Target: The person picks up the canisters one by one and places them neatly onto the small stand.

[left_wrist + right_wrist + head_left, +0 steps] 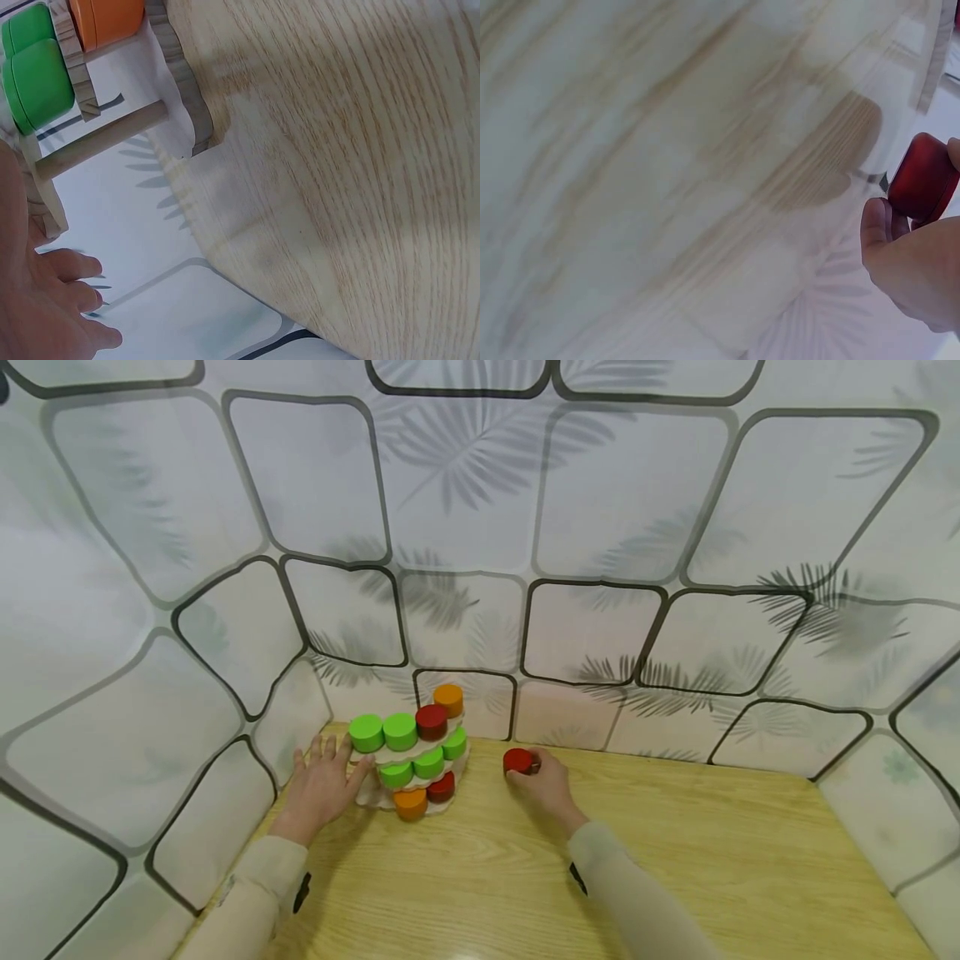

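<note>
A tiered wooden stand (372,795) with wavy-edged shelves stands at the back left of the table. Green round blocks (400,732), orange ones (410,804) and red ones (431,722) sit on its levels. My left hand (318,789) is at the stand's left side, fingers spread and thumb against the top shelf's edge. In the left wrist view, a wooden post (105,140) joins two shelves beside that hand. To the right of the stand, my right hand (551,785) pinches a red round block (517,762) between thumb and fingers. The right wrist view shows this red block (924,178) at the fingertips.
The light wood-grain table (450,893) runs up to a patterned wall covering (465,618) at the back. The same covering rises close by on the left (112,735) and on the right (892,810).
</note>
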The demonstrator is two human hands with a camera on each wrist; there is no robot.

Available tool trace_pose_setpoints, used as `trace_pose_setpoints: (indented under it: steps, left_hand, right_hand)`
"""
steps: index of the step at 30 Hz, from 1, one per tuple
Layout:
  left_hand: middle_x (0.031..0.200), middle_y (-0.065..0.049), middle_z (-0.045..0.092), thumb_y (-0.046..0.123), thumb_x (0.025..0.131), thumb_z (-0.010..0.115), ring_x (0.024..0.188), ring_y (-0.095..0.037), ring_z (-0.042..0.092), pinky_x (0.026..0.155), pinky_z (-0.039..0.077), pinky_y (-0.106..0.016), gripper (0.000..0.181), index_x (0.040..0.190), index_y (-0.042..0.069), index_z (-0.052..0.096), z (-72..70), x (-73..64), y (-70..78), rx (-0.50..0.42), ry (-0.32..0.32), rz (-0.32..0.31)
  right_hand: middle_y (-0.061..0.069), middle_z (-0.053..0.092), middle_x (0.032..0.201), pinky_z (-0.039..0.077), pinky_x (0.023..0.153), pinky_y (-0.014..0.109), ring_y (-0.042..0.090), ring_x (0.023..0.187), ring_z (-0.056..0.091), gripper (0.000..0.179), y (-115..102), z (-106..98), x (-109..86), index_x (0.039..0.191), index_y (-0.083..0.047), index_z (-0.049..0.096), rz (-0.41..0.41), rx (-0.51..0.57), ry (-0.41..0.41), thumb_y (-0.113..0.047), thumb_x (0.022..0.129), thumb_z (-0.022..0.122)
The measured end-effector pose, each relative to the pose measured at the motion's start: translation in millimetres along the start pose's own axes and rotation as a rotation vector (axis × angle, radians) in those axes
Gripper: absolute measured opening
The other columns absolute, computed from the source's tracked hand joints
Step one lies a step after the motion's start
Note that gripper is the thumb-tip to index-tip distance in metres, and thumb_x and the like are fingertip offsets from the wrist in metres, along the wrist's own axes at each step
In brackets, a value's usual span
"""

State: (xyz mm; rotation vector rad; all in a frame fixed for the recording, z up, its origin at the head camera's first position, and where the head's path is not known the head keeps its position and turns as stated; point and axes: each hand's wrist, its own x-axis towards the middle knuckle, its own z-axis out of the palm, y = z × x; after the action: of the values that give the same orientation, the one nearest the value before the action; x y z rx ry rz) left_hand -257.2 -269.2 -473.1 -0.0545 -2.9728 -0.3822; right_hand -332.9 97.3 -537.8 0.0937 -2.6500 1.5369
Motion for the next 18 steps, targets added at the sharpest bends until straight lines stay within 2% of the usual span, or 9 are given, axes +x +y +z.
trace_pose_setpoints:
  steps: [4,11,18]
  left_hand:
    - [0.161,-0.041,0.034,0.059,0.112,0.028,0.154,-0.062,0.020,0.119,0.013,-0.082,0.081,0.162,-0.005,0.034,0.1,-0.1,0.5,-0.004,-0.002,-0.003]
    - [0.160,-0.041,0.036,0.059,0.112,0.030,0.153,-0.062,0.022,0.119,0.015,-0.082,0.080,0.161,-0.005,0.036,-0.3,-0.4,1.0,0.002,0.006,-0.002]
    - [0.159,-0.041,0.036,0.058,0.112,0.031,0.153,-0.062,0.022,0.119,0.015,-0.081,0.080,0.161,-0.005,0.036,-0.7,-0.6,1.2,0.004,0.008,-0.004]
  right_hand:
    - [0.022,0.073,0.116,0.059,0.093,0.049,0.033,0.102,0.070,0.052,-5.9,5.2,-0.7,0.132,0.006,0.065,-0.037,-0.010,-0.004,-0.011,0.087,0.085]
    - [0.020,0.073,0.119,0.059,0.094,0.046,0.030,0.105,0.069,0.055,-17.8,13.9,-1.1,0.136,0.002,0.064,-0.040,-0.019,-0.040,-0.014,0.088,0.085]
    - [0.021,0.073,0.119,0.059,0.092,0.047,0.031,0.103,0.069,0.056,-28.5,23.8,-1.6,0.136,0.004,0.064,-0.101,-0.043,-0.082,-0.013,0.086,0.085]
